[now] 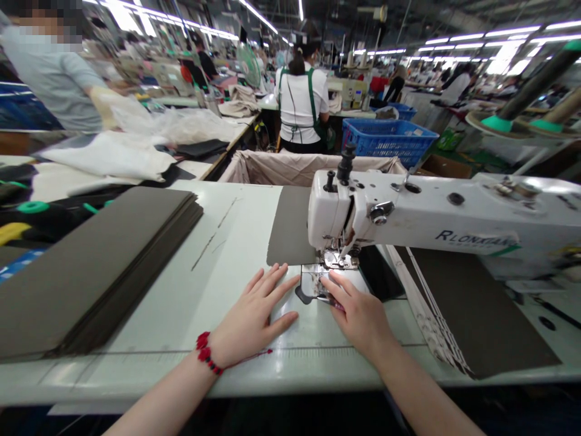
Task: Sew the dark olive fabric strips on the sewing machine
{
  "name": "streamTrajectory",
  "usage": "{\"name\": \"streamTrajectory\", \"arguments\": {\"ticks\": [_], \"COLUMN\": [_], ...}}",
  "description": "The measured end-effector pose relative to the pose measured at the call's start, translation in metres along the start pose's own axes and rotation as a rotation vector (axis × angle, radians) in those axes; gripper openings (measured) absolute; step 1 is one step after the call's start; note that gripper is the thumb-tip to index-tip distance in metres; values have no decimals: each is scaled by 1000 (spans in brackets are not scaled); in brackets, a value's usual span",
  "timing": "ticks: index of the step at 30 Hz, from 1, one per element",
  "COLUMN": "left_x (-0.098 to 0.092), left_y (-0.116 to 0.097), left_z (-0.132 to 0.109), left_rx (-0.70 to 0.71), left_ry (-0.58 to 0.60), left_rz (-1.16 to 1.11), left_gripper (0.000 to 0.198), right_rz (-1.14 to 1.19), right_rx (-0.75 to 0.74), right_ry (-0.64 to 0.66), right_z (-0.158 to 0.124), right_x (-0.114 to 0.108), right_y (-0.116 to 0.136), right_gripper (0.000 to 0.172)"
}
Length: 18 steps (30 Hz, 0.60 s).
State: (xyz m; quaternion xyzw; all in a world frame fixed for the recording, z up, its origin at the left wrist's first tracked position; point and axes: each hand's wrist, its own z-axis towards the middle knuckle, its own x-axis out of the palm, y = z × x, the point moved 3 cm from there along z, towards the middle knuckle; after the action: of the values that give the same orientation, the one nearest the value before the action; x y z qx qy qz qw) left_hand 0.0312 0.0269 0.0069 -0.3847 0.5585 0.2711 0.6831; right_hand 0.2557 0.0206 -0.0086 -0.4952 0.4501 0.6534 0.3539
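Up front, left hand spread flat on the tabletop, right hand curled at the sewing machine, grip unclear! One dark fabric panel under the machine, one fabric stack left.

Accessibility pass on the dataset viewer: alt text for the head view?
The left hand and right hand rest beside the presser foot of a white industrial sewing machine, a dark olive sheet behind it; a stack of matching sheets sits on the pale table.

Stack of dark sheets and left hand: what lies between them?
Head view: white table top with thin dark scuff marks lies between the stack and left hand.
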Motion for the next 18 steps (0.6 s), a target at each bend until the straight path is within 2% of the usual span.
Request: {"name": "streamTrajectory", "arguments": {"ticks": [11, 18], "left_x": [1, -2], "left_y": [1, 0], "left_z": [0, 2], "left_rx": [2, -65], "left_ry": [-32, -75], "left_rz": [-34, -116], "left_gripper": [61, 54], "right_rz": [19, 36], "right_rx": [-6, 2], "right_ry": [-3, -15], "right_z": [0, 0], "right_x": [1, 0], "right_y": [0, 0], "right_gripper": [53, 52]}}
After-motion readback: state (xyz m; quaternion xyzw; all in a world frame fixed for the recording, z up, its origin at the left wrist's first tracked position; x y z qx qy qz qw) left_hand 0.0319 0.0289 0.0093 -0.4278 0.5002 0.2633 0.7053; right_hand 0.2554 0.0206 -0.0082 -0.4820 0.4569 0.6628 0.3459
